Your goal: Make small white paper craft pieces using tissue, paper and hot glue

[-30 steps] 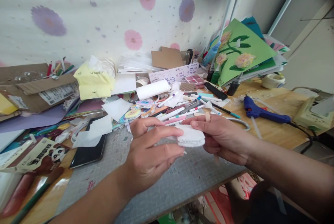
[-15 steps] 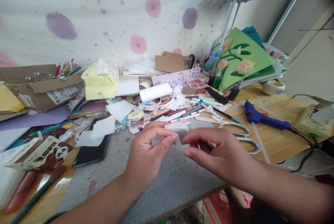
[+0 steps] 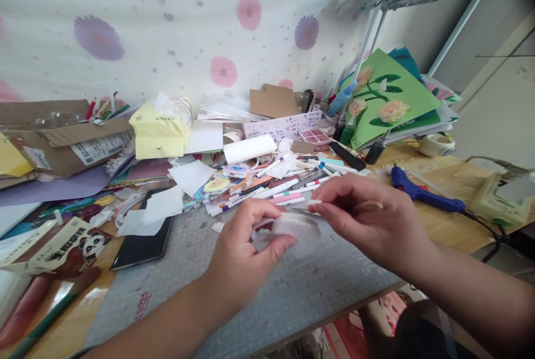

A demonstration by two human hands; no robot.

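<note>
My left hand [image 3: 246, 247] pinches a thin, translucent white textured sheet [image 3: 298, 231] between thumb and fingers, above the grey cutting mat [image 3: 200, 292]. The sheet bends, its free side hanging to the right. My right hand [image 3: 368, 219] is closed just right of it, a small white scrap [image 3: 314, 202] at the fingertips. A thin shiny edge runs from these fingertips toward the sheet; its kind is unclear. Something tan and slender shows among the right fingers, mostly hidden. Behind both hands lie several marker pens [image 3: 284, 186].
A blue glue gun [image 3: 426, 192] with its cable lies at the right. On the left are a dark tablet-like slab [image 3: 140, 253], a panda-printed box [image 3: 62, 247] and a green-handled brush [image 3: 54, 311]. A white roll [image 3: 249, 149] and a cardboard box [image 3: 79, 144] stand farther back.
My right hand has moved up and right, away from the sheet, with a small white scrap now visible at its fingertips. The sheet in my left hand now shows broader and curved.
</note>
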